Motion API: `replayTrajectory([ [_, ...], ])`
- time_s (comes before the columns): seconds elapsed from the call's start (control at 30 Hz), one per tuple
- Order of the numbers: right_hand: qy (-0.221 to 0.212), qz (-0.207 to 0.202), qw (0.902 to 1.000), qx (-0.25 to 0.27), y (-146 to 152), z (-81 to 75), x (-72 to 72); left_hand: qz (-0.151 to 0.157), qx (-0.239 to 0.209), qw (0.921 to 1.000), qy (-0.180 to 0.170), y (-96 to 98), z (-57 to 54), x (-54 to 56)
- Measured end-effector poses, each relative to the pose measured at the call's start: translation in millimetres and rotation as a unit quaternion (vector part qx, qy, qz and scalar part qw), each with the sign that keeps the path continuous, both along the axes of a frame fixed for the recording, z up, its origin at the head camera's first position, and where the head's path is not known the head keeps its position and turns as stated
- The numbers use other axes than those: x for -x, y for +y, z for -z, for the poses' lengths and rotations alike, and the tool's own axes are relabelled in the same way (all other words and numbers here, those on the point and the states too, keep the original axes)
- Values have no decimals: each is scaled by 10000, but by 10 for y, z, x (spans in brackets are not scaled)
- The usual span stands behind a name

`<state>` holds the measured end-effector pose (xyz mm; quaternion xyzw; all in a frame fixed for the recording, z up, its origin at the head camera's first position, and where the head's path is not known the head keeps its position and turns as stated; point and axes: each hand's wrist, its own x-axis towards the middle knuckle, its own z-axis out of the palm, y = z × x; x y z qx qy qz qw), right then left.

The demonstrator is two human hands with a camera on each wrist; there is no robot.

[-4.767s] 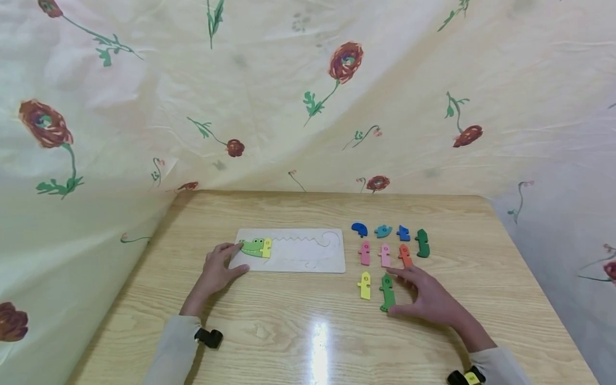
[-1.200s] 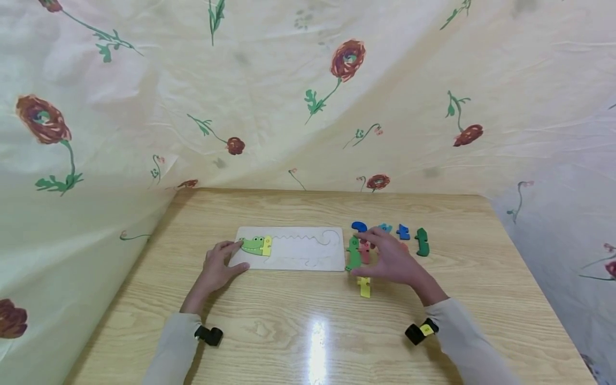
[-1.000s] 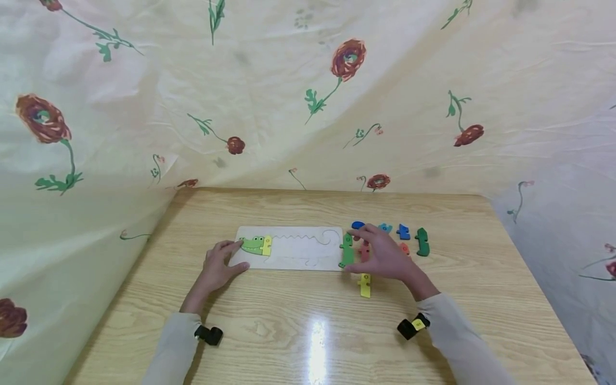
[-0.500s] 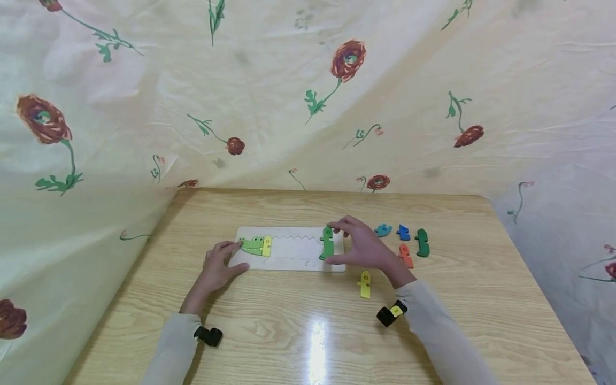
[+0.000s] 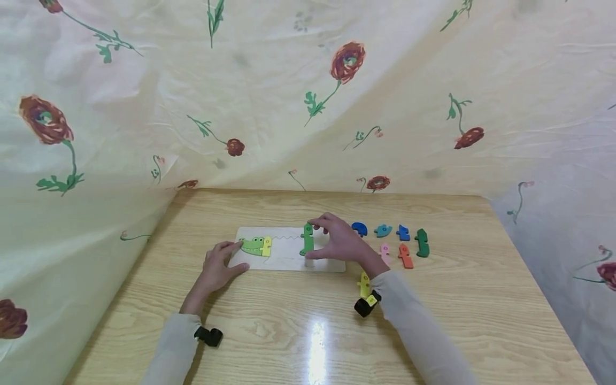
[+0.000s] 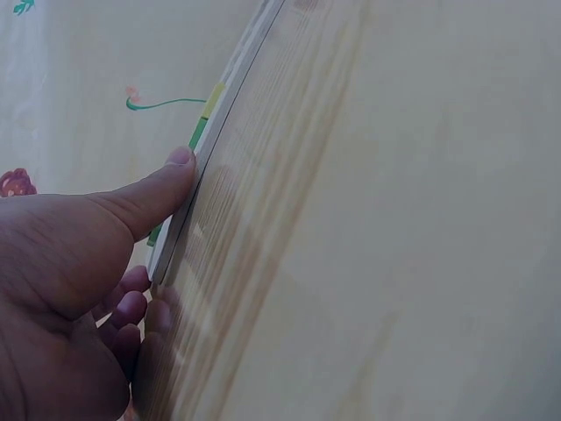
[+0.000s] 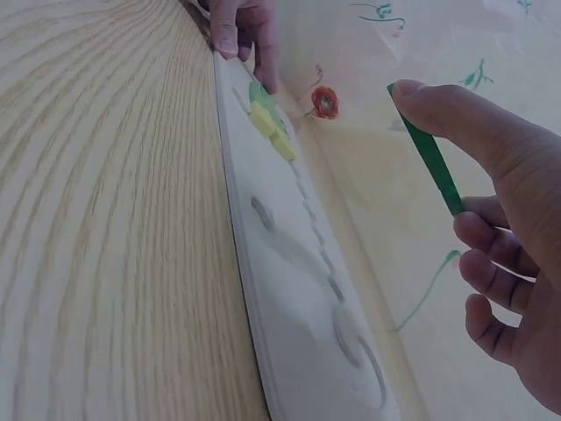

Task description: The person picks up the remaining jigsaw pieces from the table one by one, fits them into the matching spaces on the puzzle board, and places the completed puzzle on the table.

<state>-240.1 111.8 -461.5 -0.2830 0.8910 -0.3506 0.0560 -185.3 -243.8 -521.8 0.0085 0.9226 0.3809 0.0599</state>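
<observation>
Round marks are printed on the green piece [image 5: 309,239], the yellow piece [image 5: 267,246] and the orange piece [image 5: 406,256]; their characters are too small to be read. A yellow label [image 5: 371,300] is fixed to the right wrist camera [image 5: 362,307]; its print cannot be made out.

The green piece is pinched by the right hand [image 5: 340,243], with the thumb set at its near end and a fingertip at its far end. It is held over the right half of the board [image 5: 287,252]; clearance beneath it is shown in the right wrist view. The palm is positioned to the right of the piece.

The left end of the board is gripped by the left hand [image 5: 216,267]. The thumb is placed at the near edge, and the index fingertip is positioned at the snout of the crocodile head [image 5: 252,246]. The yellow piece is set against the right side of the crocodile head.

The orange piece is laid on the table [image 5: 269,331], between the pink piece [image 5: 384,252] and the dark green piece [image 5: 422,243].
</observation>
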Motion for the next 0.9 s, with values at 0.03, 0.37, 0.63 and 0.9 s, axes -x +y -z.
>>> replayTrajectory([
  [0.03, 3, -23, 10000, -1, -27, 13, 9, -11, -11, 10000, -10, 2, -1, -4],
  [0.37, -24, -253, 9997, 12, -309, 76, 70, 1, -54, 10000, 39, 2, 5, -5],
  [0.63, -40, -323, 9995, -20, -497, 167, 103, -26, -11, 10000, -18, -7, 10, 9],
  [0.9, 0, -339, 9994, -53, -632, 292, 140, -16, 17, 10000, 6, 9, -3, 14],
])
